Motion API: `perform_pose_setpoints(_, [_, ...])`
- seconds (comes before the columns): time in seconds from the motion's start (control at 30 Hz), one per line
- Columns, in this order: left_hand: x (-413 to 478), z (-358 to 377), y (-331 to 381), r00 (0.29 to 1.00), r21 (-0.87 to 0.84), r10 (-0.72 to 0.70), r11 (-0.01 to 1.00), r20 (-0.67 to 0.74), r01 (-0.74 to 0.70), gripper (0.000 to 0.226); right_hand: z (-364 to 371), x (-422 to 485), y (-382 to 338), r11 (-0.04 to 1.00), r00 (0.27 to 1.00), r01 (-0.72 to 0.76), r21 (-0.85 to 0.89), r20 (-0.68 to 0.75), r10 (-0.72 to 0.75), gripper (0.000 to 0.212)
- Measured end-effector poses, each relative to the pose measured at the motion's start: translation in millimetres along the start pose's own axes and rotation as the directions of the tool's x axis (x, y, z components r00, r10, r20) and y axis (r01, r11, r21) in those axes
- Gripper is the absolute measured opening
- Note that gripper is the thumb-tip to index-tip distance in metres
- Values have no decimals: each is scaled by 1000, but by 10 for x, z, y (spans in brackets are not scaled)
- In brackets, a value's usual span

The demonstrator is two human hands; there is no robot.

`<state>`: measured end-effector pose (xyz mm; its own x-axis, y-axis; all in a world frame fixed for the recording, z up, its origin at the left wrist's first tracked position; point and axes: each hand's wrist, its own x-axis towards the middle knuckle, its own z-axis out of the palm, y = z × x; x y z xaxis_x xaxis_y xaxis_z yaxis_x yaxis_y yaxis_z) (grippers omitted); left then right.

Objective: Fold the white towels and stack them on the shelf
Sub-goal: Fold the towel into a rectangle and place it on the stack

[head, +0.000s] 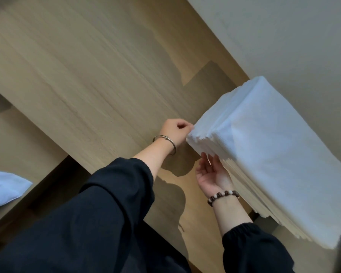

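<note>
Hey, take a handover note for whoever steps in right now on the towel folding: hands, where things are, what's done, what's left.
Hands: the left grip pinches the upper corner of the towel stack. The right grip is open, with straight fingers against the stack's side, lower down.
Things: the towel stack is tall, folded and white, beside the wooden shelf unit. Its edges look ragged at the corner.
Done: this pile is folded and stacked.
Left: square up the stack's edges. A white cloth lies at the lower left, possibly another towel to fold, but I cannot tell.
</note>
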<state>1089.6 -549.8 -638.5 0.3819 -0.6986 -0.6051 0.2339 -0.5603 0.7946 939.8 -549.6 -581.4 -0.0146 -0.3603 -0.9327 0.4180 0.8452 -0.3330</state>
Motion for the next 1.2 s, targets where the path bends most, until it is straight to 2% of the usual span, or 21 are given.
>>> perform_pose_setpoints(0.07, [-51,-22,79,997,-75,-13,997,75,19,14,-79,-15,-43,997,1000,-4,76,-1,4,10])
perform_pose_setpoints(0.17, [-111,20,176,977,33,-35,999,210,29,11,-103,-36,-51,985,1000,-9,173,15,7,14])
perform_pose_setpoints(0.3, [-83,73,239,985,112,-68,992,159,51,22,-51,-54,-62,972,1000,-1,234,-11,4,8])
perform_pose_setpoints(0.4, [-39,78,276,987,176,-61,984,151,34,25,-35,-37,-94,981,999,12,196,-49,-2,11])
perform_pose_setpoints(0.5, [-5,84,298,987,256,-13,966,158,-28,18,3,1,-92,984,997,1,180,-79,14,4])
perform_pose_setpoints(0.63, [-12,79,288,986,301,14,951,165,-64,13,27,24,-69,987,997,-5,162,-81,19,7])
perform_pose_setpoints(0.7, [-59,76,260,994,246,-10,969,107,-16,18,-4,14,-71,990,997,-12,141,-76,23,10])
perform_pose_setpoints(0.77, [-122,75,219,992,66,-75,995,100,68,25,-69,-17,-99,994,997,-18,111,-68,26,6])
perform_pose_setpoints(0.83, [-204,62,208,981,-82,-112,989,161,127,12,-119,-52,-131,998,996,-16,65,-81,21,8])
perform_pose_setpoints(0.87, [-231,50,206,977,-79,-110,989,182,126,7,-122,-65,-145,999,996,-10,43,-93,14,10])
perform_pose_setpoints(0.93, [-257,49,195,976,-13,-93,995,196,98,22,-73,-88,-159,1000,994,0,24,-113,3,12])
perform_pose_setpoints(1.03, [-302,109,216,990,41,-89,996,111,85,25,28,-111,-129,999,992,-6,47,-126,12,12])
perform_pose_setpoints(1.1, [-338,137,235,993,62,-103,993,64,99,21,58,-162,-80,998,992,-9,-65,-128,0,19])
perform_pose_setpoints(1.13, [-353,141,227,991,53,-118,992,59,115,19,61,-207,-57,977,991,-5,-211,-133,-23,26])
perform_pose_setpoints(1.17, [-375,135,214,988,26,-140,990,57,139,17,58,-279,-32,904,989,13,-427,-129,-75,34])
perform_pose_setpoints(1.2, [-403,117,206,984,-6,-168,986,57,168,15,46,-371,-17,732,984,57,-679,-87,-157,39])
